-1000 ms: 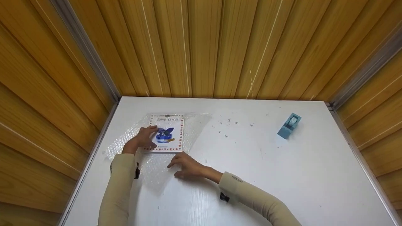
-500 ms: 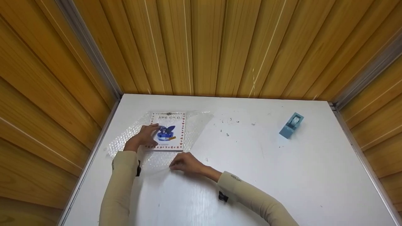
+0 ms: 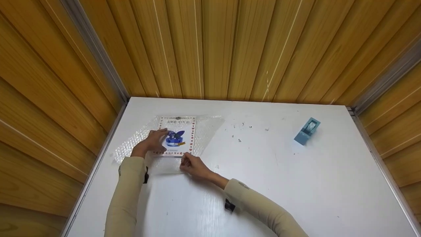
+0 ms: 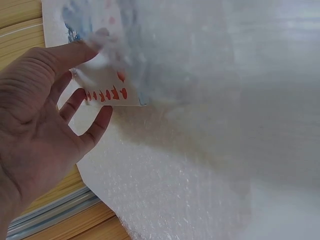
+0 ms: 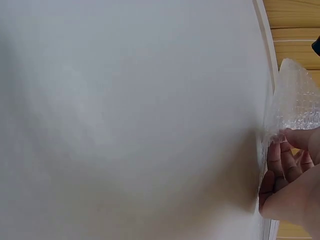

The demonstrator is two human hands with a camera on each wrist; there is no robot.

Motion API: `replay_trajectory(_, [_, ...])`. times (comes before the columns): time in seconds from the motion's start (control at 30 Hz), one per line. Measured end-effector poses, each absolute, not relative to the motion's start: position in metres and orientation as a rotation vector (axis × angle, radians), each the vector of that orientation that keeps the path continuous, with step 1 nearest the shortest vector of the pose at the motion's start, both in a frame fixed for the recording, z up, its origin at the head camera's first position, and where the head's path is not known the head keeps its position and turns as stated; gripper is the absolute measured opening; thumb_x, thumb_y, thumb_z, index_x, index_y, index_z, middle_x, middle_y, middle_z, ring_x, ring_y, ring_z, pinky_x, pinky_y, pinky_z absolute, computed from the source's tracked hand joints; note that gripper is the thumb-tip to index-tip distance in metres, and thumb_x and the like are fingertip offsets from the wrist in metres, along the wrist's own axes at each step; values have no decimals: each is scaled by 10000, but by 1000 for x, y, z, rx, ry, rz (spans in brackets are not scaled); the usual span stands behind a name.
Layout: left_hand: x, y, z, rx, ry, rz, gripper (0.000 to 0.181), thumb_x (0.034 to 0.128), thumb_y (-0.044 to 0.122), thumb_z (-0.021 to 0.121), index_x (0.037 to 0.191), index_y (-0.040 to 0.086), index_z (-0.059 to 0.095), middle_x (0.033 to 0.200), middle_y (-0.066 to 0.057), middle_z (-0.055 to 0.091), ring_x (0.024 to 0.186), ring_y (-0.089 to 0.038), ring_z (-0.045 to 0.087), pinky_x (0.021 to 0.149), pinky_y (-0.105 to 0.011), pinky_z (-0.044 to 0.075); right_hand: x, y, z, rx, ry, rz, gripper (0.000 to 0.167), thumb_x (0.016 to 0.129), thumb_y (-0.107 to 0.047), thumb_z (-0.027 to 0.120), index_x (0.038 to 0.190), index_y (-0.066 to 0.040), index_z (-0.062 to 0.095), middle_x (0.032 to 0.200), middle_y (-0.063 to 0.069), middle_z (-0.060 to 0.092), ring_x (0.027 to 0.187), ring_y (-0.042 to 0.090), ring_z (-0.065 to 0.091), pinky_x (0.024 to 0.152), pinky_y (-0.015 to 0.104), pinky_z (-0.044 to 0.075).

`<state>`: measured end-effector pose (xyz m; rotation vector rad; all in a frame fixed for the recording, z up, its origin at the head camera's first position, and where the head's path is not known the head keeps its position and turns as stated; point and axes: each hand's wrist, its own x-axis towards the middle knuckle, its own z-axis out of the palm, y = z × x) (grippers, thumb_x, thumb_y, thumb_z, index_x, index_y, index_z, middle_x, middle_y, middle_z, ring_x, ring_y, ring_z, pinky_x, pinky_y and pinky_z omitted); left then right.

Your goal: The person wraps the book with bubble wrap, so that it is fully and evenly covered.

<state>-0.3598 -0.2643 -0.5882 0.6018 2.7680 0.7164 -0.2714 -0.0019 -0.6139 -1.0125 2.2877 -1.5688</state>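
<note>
A book (image 3: 187, 130) with a white cover, a red-patterned border and a blue picture lies on a sheet of bubble wrap (image 3: 133, 143). My left hand (image 3: 153, 141) rests on the book's lower left side, fingers spread; in the left wrist view the thumb lies over the cover. Below the book's lower right corner, my right hand (image 3: 195, 167) pinches the near edge of the bubble wrap. The right wrist view shows that lifted bubble wrap (image 5: 296, 100) between thumb and fingers. In the left wrist view, translucent wrap covers part of the book (image 4: 114, 95).
A blue tape dispenser (image 3: 307, 131) stands at the right of the white table (image 3: 263, 184). Small dark marks or scraps (image 3: 239, 140) dot the table between it and the book. Wood-patterned walls (image 3: 213, 49) enclose the back and sides.
The right hand went from loosely open beside the wrap to pinching its near corner, and has raised that flap up toward the book's lower edge. The left hand stays on the book.
</note>
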Motion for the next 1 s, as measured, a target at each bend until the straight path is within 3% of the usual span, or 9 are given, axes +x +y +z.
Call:
replay_trajectory(0.13, [-359, -259, -581, 566, 2743, 728, 846, 763, 155, 832, 1488, -60, 452, 1618, -209, 382, 1398, -481, 368, 1184, -501, 336, -276, -1, -614, -999, 2294, -1558, 91, 940, 24, 648, 1015, 68, 675, 999, 230, 732, 899, 336, 702, 793, 166, 541])
replay_trajectory(0.17, [-354, -254, -571, 505, 2718, 708, 857, 744, 99, 830, 1480, -94, 437, 1607, -263, 364, 1406, -522, 345, 1183, -577, 326, -277, -1, -615, -998, 2300, -1551, 105, 945, 15, 644, 1023, 62, 695, 1012, 223, 741, 914, 342, 708, 806, 174, 549])
replay_trajectory(0.3, [-348, -247, -557, 518, 2723, 667, 800, 782, 47, 785, 1468, -134, 416, 1587, -311, 354, 1393, -544, 338, 1175, -583, 336, -279, 2, -615, -949, 2322, -1525, 165, 966, -24, 634, 1079, 42, 734, 1062, 199, 760, 957, 343, 718, 836, 186, 552])
replay_trajectory(0.43, [-348, -248, -555, 580, 2713, 662, 680, 910, 63, 675, 1473, -169, 374, 1581, -356, 324, 1435, -554, 311, 1185, -599, 286, -279, 5, -613, -919, 2329, -1526, 197, 965, -12, 626, 1121, 47, 731, 1096, 205, 755, 971, 342, 714, 833, 180, 543])
replay_trajectory(0.53, [-352, -251, -559, 559, 2673, 713, 539, 1051, 122, 461, 1491, -167, 345, 1595, -362, 284, 1488, -539, 256, 1217, -620, 194, -279, 5, -611, -922, 2341, -1549, 223, 943, 15, 642, 1147, 67, 717, 1114, 228, 741, 947, 346, 705, 820, 180, 540])
replay_trajectory(0.6, [-355, -252, -558, 478, 2622, 775, 559, 1102, 239, 338, 1517, -134, 328, 1616, -340, 259, 1516, -527, 201, 1238, -623, 140, -280, 5, -609, -921, 2347, -1568, 252, 924, 30, 659, 1167, 78, 707, 1121, 240, 731, 935, 347, 693, 816, 183, 539])
replay_trajectory(0.73, [-361, -252, -554, 265, 2538, 862, 703, 1098, 484, 206, 1583, -17, 291, 1663, -259, 234, 1555, -488, 136, 1274, -603, 87, -281, 3, -606, -894, 2344, -1609, 319, 895, 54, 680, 1211, 94, 686, 1135, 261, 712, 951, 351, 667, 834, 214, 550])
replay_trajectory(0.87, [-362, -250, -550, 153, 2476, 911, 824, 1036, 644, 284, 1602, 45, 292, 1686, -214, 213, 1570, -487, 60, 1277, -619, 52, -283, 1, -603, -854, 2362, -1634, 362, 876, 59, 696, 1233, 115, 664, 1127, 277, 687, 971, 358, 649, 856, 273, 568])
replay_trajectory(1.0, [-360, -248, -548, 214, 2472, 836, 965, 911, 682, 575, 1599, 57, 313, 1694, -218, 191, 1558, -524, 41, 1257, -670, 75, -285, 3, -602, -809, 2388, -1663, 439, 863, 69, 700, 1291, 133, 619, 1159, 292, 626, 1004, 362, 615, 876, 349, 567])
